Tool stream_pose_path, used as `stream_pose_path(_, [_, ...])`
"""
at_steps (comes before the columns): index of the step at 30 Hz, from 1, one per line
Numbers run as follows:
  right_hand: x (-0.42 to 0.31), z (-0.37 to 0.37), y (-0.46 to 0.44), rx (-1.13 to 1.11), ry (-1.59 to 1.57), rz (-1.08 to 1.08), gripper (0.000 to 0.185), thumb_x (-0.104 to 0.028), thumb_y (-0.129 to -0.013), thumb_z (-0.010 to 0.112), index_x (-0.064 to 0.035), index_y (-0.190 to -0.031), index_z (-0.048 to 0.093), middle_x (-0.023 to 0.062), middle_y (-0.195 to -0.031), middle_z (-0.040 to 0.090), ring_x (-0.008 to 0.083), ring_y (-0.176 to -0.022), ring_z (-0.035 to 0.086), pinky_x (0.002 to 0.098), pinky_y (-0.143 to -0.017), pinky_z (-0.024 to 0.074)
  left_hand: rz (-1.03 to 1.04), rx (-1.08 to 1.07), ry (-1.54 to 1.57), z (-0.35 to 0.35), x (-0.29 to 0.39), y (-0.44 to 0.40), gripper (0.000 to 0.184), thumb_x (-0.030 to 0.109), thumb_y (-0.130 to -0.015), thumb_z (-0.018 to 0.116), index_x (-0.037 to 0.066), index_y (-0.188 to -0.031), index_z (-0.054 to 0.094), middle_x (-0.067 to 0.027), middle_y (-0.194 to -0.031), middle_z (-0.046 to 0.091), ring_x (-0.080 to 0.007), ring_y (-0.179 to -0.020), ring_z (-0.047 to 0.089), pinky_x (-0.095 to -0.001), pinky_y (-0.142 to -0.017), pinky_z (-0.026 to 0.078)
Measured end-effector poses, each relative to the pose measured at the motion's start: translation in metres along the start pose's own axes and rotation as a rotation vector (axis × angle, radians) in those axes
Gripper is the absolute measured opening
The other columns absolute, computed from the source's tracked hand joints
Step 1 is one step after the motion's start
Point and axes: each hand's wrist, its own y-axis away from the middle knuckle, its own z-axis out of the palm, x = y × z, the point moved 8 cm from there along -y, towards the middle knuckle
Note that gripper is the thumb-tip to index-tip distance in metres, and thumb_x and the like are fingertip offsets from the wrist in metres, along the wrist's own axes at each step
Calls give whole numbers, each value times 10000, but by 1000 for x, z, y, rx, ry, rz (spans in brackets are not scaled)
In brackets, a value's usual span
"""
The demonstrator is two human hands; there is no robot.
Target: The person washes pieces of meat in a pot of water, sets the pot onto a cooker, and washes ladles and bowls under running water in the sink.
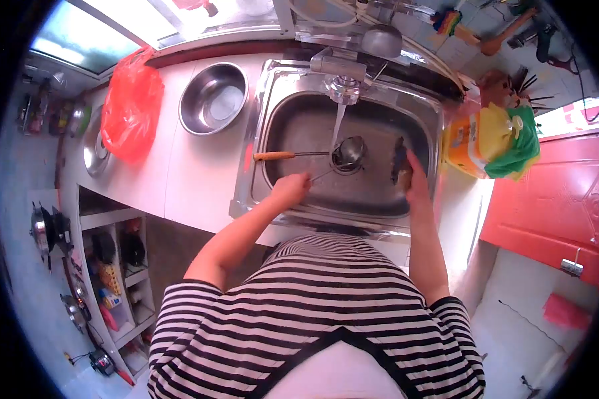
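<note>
My left hand (291,191) is closed at the front left of the steel sink (306,123), on a utensil with a thin metal shaft (324,175) that points to the drain. A round ladle bowl (353,150) sits over the drain; which shaft it belongs to I cannot tell. Another utensil, with an orange handle (275,156), lies across the sink's left rim. On the right side of the sink, my right hand (416,181) grips a dark, rough-looking pad (399,161), partly hidden by the fingers. Water runs from the faucet (344,88) near the ladle bowl.
A steel bowl (213,98) stands on the white counter (180,179) left of the sink. Beyond it are a red plastic bag (133,110) and a metal lid or plate (95,149). Yellow and green bags (506,139) stand right of the sink, near a red door (546,199).
</note>
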Motion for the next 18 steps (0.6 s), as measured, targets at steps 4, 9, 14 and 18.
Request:
stream_pose_path(4, [-3, 34, -31, 113, 1039, -473, 422, -325, -786, 560, -90, -1130, 494, 106, -1071, 549, 208, -954, 534, 324, -816, 418, -61, -87, 307, 15, -13, 10, 348, 299, -854, 437, -23, -757, 526, -134, -639, 567, -234, -588, 549, -361, -570, 430])
stream_pose_path(9, [13, 97, -64, 82, 1246, -489, 383, -341, -781, 555, -63, -1044, 547, 135, -1023, 549, 253, -926, 532, 346, -808, 419, -132, -105, 538, 0, 11, 36, 416, 347, -879, 396, -1, -690, 524, -62, -540, 494, -158, -486, 466, -320, -484, 399])
stream_pose_path(14, [23, 131, -59, 36, 1131, -480, 306, -307, -770, 553, -90, -983, 579, 143, -1050, 491, 326, -947, 489, 406, -791, 425, -289, -156, 705, -6, -3, 40, 443, 361, -882, 389, 10, -641, 510, -48, -521, 477, -146, -445, 436, -314, -441, 370])
stream_pose_path(18, [28, 199, -14, -115, 1769, -929, 318, -271, -753, 542, -84, -1008, 572, 155, -985, 475, 354, -903, 500, 399, -789, 432, -265, -99, 621, -5, -10, 37, 460, 377, -883, 389, 17, -624, 508, -38, -513, 468, -126, -444, 429, -303, -429, 359])
